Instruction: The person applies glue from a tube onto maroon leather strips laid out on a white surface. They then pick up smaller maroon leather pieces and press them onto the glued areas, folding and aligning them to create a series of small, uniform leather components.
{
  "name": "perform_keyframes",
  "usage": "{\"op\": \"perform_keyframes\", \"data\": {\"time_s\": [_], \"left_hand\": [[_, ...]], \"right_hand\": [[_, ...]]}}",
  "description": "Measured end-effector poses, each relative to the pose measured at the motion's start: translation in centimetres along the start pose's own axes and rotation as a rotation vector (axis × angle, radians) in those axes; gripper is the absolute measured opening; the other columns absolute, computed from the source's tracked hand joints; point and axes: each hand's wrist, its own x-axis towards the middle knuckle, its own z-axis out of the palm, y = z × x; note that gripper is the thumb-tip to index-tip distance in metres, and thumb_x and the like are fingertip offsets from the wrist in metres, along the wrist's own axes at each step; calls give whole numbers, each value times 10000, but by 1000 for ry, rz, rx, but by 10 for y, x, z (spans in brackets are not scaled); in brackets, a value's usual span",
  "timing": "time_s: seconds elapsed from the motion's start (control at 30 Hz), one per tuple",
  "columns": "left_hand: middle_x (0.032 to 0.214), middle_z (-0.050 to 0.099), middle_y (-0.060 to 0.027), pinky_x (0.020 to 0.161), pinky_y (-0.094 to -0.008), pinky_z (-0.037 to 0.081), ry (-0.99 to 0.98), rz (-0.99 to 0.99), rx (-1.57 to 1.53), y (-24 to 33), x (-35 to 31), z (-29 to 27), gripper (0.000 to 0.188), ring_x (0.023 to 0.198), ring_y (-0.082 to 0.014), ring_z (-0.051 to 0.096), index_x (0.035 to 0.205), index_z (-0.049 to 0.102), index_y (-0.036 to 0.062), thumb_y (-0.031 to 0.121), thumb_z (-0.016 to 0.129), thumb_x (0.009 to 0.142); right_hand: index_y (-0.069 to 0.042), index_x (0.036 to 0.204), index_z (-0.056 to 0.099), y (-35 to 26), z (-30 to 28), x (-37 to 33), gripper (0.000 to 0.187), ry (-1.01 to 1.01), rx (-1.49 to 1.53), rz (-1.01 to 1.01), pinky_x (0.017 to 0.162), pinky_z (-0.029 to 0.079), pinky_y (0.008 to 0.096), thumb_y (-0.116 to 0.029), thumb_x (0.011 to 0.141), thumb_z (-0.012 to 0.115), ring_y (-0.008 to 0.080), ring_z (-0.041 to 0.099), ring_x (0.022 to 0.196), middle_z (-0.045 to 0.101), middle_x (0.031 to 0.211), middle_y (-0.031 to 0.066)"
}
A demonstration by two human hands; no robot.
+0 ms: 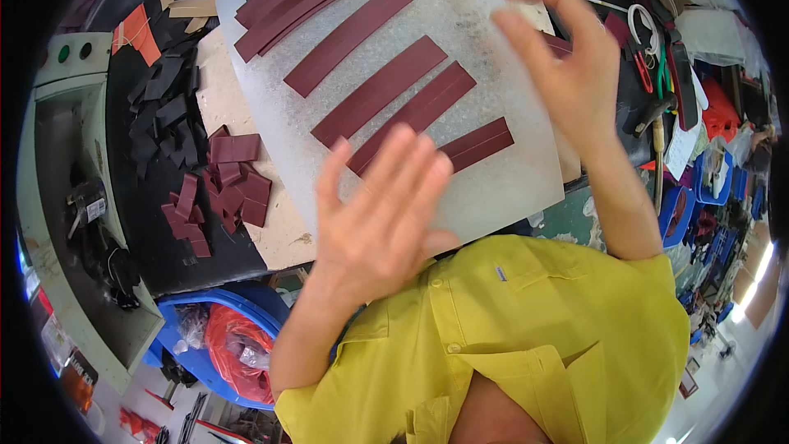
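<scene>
My left hand (380, 218) is over the near part of a pale sheet, fingers stretched and lying flat across the lower ends of the maroon strips; whether it touches them I cannot tell. One strip (431, 103) runs out from beneath its fingertips, and a shorter-looking strip (481, 145) shows to the right of them. Farther up lie two more strips, a middle one (380, 89) and an upper one (349, 41). My right hand (571, 53), slightly blurred, is raised at the sheet's right side, thumb and fingers apart. A maroon piece (559, 45) shows partly behind it.
Overlapping maroon strips (304, 2) lie at the sheet's far left. Beside the pale sheet (501, 197) are piles of short maroon pieces (238, 177) and black pieces (168, 107). A hammer (656, 115) and cables are on the right. Below the table's left edge stands a blue bin (185, 362).
</scene>
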Motion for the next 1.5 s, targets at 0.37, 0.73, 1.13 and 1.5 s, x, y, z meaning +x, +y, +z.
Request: {"op": "perform_keyframes", "data": {"time_s": [0.37, 0.73, 1.13, 1.5], "left_hand": [[1404, 595, -198, 1150, -541, 294, -84, -9, 20, 23, -10, 11, 788, 1346, -334, 546, 1371, 575, -15, 648, 441, 967], [1321, 639, -201, 1025, -473, 406, 52, -28, 23, 37, -42, 16, 663, 1250, -348, 601, 1267, 642, 18, 596, 498, 976], [1189, 690, -175, 837, -415, 485, 209, -77, -42, 28, -49, 24, 506, 973, -349, 631, 1096, 631, -22, 469, 615, 972], [1191, 692, -153, 828, -412, 479, 223, -84, -38, 25, -50, 26, 504, 961, -333, 631, 1095, 636, -16, 467, 643, 950]], "right_hand": [[18, 1110, 705, 32, 36, 49, 351, -67, 274, 102, 879, 512, 371, -232, 878, 786, 216, 675, 923, 727, 986, 92], [3, 1089, 697, -21, -48, -58, 311, -328, -18, 37, 762, 529, 262, -48, 806, 817, 153, 673, 871, 719, 1009, 72], [7, 1034, 739, -57, -28, -74, 478, -260, -409, -655, 693, 492, 343, -115, 578, 663, 269, 610, 879, 672, 997, 90], [-16, 1019, 746, -70, -31, -77, 429, -297, -546, -661, 774, 430, 363, -162, 628, 646, 241, 629, 906, 679, 1017, 62]]}}
